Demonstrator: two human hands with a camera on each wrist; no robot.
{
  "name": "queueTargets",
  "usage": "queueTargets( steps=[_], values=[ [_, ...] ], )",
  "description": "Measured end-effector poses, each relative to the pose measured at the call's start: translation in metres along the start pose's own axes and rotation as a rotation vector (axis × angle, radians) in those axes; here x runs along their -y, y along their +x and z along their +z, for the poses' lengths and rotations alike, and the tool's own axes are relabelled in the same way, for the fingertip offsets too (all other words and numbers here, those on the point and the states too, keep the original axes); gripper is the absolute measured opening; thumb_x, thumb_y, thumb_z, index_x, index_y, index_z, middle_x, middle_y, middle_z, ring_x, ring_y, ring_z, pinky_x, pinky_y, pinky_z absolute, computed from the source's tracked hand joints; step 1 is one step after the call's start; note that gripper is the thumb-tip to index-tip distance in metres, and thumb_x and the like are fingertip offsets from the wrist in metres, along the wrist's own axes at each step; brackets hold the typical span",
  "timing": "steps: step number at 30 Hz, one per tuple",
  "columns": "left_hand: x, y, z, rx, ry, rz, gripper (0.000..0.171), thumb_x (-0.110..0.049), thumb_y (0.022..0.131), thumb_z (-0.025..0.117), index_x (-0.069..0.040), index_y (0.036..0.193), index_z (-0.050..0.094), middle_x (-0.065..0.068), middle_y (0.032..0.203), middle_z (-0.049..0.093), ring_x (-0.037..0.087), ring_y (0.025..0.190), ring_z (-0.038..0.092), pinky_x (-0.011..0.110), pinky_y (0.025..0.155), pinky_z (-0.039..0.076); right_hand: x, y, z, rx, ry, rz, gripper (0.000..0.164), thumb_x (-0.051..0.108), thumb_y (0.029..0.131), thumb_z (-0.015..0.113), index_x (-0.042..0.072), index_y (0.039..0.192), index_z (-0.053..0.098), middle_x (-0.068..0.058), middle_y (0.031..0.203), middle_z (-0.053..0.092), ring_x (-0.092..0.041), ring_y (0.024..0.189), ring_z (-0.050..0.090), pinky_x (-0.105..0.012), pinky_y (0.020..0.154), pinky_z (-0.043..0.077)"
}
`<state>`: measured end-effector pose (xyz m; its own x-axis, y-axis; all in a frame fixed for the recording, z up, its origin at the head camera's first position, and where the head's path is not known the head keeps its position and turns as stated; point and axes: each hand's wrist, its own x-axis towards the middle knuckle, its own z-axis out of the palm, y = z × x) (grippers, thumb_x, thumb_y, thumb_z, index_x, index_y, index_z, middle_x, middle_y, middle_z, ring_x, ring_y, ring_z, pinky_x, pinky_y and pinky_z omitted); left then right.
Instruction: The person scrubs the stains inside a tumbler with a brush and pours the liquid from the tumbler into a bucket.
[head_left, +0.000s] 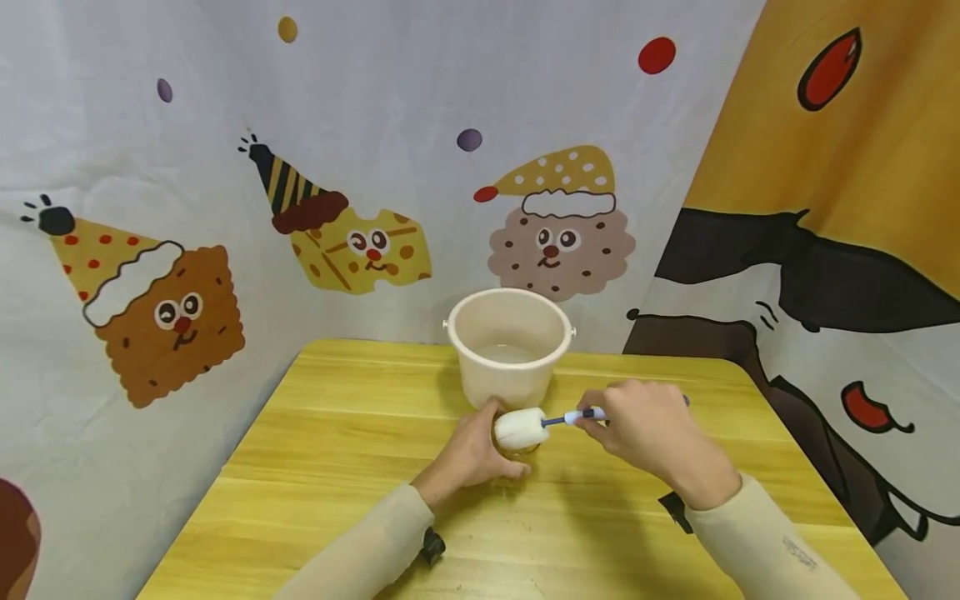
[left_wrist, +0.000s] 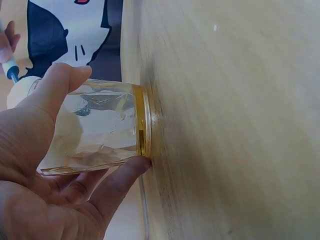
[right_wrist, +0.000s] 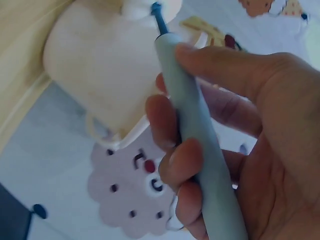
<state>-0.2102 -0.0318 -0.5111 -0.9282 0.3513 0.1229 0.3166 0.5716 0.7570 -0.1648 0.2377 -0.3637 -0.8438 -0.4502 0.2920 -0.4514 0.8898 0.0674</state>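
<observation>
Bench (head_left: 315,467): yellow wood-grain laminate, smooth. Bucket (head_left: 510,342): cream plastic, round, with some water inside, standing just behind the hands. Glass (left_wrist: 100,127): clear, smooth-walled, amber-tinted base, standing on the bench near centre. Left hand (head_left: 468,454) curls its thumb and fingers around the wall. Judged rigid, breakable and slippery if wet; best held around mid-wall. Brush (head_left: 536,425): soft white sponge head at the glass mouth, on a slim, stiff, pale-blue handle. Right hand (head_left: 645,429) pinches the handle between thumb and curled fingers. Judged light.

Head overview; two close wrist views
</observation>
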Motion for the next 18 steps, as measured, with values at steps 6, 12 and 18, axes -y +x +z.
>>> queueTargets(
  steps=[6,12,18],
  values=[
    [0.0,0.001,0.0,-0.006,-0.009,-0.007,0.088,-0.034,0.074,0.114,-0.017,0.143,0.062,0.008,0.136,0.08,0.026,0.12,0.076,0.049,0.104,0.064,0.023,0.008,-0.001,-0.122,-0.197,-0.156,0.023,0.038,0.089,0.103,0.026,0.087,0.083,0.007,0.069,0.067,-0.013,0.054,0.049,-0.031,0.049,0.04],
    [-0.001,0.0,-0.001,-0.017,-0.01,0.007,0.09,-0.032,0.073,0.114,-0.016,0.145,0.062,0.009,0.138,0.079,0.028,0.123,0.076,0.049,0.106,0.064,0.042,0.018,0.002,-0.188,-0.346,-0.256,0.04,0.025,0.086,0.102,0.024,0.069,0.066,0.003,0.062,0.057,-0.018,0.054,0.052,-0.033,0.055,0.046],
    [0.0,0.001,-0.001,-0.012,-0.002,0.008,0.088,-0.032,0.072,0.113,-0.017,0.142,0.061,0.007,0.134,0.08,0.026,0.121,0.076,0.047,0.104,0.064,0.052,0.024,0.009,-0.186,-0.406,-0.289,0.043,0.002,0.08,0.095,0.024,0.064,0.062,0.002,0.061,0.059,-0.018,0.055,0.054,-0.032,0.057,0.046]
  ],
)
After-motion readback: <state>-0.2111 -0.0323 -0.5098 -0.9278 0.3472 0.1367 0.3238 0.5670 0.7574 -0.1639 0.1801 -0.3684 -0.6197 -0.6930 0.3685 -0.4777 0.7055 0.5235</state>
